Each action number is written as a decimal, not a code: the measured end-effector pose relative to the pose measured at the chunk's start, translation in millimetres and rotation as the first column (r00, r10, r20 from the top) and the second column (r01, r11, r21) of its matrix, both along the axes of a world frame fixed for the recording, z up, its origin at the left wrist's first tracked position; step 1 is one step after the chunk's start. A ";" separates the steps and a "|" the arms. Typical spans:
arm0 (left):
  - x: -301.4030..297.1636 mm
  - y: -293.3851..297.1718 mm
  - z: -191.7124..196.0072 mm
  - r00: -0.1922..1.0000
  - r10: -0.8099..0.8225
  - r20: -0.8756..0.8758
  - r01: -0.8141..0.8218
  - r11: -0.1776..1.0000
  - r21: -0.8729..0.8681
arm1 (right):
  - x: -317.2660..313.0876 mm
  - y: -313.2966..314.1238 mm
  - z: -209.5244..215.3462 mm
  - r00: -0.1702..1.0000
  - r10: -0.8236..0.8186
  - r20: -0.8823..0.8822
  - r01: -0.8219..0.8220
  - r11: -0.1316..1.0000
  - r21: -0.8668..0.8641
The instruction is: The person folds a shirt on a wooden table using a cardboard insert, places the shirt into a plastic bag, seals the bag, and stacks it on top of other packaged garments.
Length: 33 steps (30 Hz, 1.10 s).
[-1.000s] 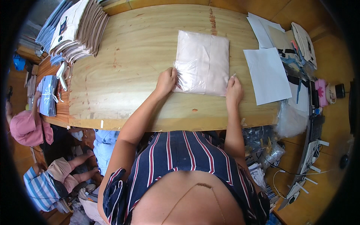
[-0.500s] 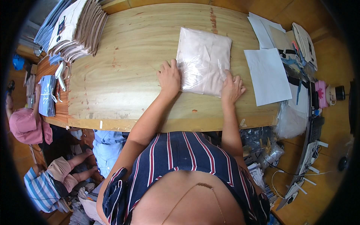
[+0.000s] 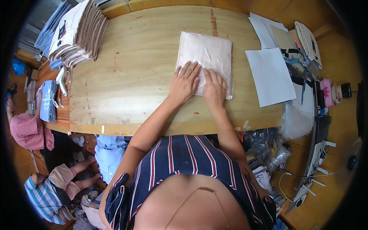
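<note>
**Clear-bagged white garment under both palms**

Plastic, clear and glossy, wraps a folded white garment pack (image 3: 207, 61) lying flat on the wooden table (image 3: 134, 76), toward the far right of its middle. Both my hands sit on the pack's near half, side by side and almost touching.

My left hand (image 3: 185, 81): flat, palm down, fingers spread and pointing away from me, covering the pack's near left corner. Heel of the hand is on bare wood just off the pack's edge.

My right hand (image 3: 214, 87): flat too, fingers close together, laid on the near middle of the pack. Nothing pinched by either hand; both are open and resting on the plastic.

Around it:
- White paper sheet (image 3: 270, 76) just to the right of the pack, not touching it. More white sheets (image 3: 264, 28) beyond that, at the far right corner.
- Stack of flat tan bags (image 3: 82, 34) at the far left corner, well apart from the pack, fanned along one edge.
- Crumpled clear plastic (image 3: 295, 120) hangs off the table's near right end.
- Pink thing (image 3: 327, 92) and a small black cylinder (image 3: 345, 90) sit on the side bench to the right; too small to tell what they are.
- Another person in a striped shirt (image 3: 44, 197) sits on the floor, lower left, beside a pink cloth heap (image 3: 27, 130).
</note>
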<state>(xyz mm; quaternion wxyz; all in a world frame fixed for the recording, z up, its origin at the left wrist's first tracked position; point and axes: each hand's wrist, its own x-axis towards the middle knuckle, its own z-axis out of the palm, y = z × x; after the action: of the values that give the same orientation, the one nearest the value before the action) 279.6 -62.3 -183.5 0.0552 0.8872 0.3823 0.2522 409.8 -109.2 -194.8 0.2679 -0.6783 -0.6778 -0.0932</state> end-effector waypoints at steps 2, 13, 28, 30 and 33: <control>-3.9 0.1 -10.7 0.995 0.086 -0.055 -0.088 0.995 -0.043 | 7.2 -0.7 -10.3 0.990 -0.138 -0.012 0.136 0.986 -0.093; -46.0 -36.3 -17.3 0.961 0.236 0.142 -0.178 0.926 -0.334 | 60.5 -64.7 6.4 0.927 -0.181 -0.328 0.016 0.893 -0.449; -44.6 19.2 94.3 0.727 0.028 0.686 -0.115 0.990 0.081 | 74.2 -21.3 128.2 0.772 0.147 -0.618 0.078 0.944 0.321; -45.6 24.6 92.0 0.774 0.142 0.617 -0.180 0.984 0.000 | 72.3 -10.3 118.5 0.692 0.060 -0.720 0.122 0.973 0.198; -35.5 38.6 56.1 0.882 0.376 0.284 -0.357 0.927 -0.118 | 77.0 1.2 87.1 0.775 -0.363 -0.517 0.237 0.926 -0.295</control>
<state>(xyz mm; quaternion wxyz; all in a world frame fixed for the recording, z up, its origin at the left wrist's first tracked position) 244.1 -23.7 -127.4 0.0918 0.7479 0.5377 0.3782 486.8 -108.0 -107.7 0.3629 -0.7996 -0.4569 0.1423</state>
